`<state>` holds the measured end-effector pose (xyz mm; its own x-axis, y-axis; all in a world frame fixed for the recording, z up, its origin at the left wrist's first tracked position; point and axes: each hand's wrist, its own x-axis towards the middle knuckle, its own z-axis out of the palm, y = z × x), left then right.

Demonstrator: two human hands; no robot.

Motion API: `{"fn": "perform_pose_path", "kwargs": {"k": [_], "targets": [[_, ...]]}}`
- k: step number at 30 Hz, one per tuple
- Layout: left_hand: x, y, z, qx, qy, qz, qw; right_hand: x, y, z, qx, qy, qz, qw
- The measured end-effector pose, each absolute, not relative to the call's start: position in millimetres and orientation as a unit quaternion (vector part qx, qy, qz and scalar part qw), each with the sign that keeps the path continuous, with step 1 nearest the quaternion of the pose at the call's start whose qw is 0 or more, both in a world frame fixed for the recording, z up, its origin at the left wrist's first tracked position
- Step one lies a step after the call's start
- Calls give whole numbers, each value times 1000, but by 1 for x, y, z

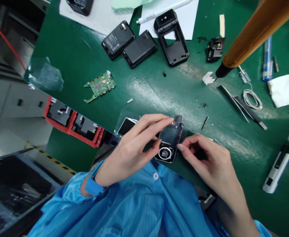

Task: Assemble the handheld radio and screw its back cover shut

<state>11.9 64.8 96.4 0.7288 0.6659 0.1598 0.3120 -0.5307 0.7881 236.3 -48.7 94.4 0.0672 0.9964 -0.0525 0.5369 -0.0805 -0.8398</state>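
My left hand (132,144) and my right hand (208,161) meet on a small black handheld device (169,141) with a round silver ring at its near end. The left hand's fingers curl over its top and left side and grip it. The right hand's fingers are pinched against its right edge. The device lies close to my body on the green mat (159,89). A small screen part (126,126) lies partly under my left hand. A blue wrist strap (92,186) sits on my left wrist.
Two black battery-like covers (128,44), an empty black housing (172,38), a green circuit board (100,86) and a small black module (215,48) lie farther out. An orange-handled screwdriver (253,33) hangs at upper right. Tweezers (242,107), a white wire coil (252,98), red trays (72,121) at left.
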Motion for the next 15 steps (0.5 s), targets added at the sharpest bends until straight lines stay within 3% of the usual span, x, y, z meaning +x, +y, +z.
{"fn": "perform_pose_path", "kwargs": {"k": [15], "targets": [[9, 66, 96, 851, 296, 228, 370, 238, -46, 96, -657, -582, 350, 329]]}}
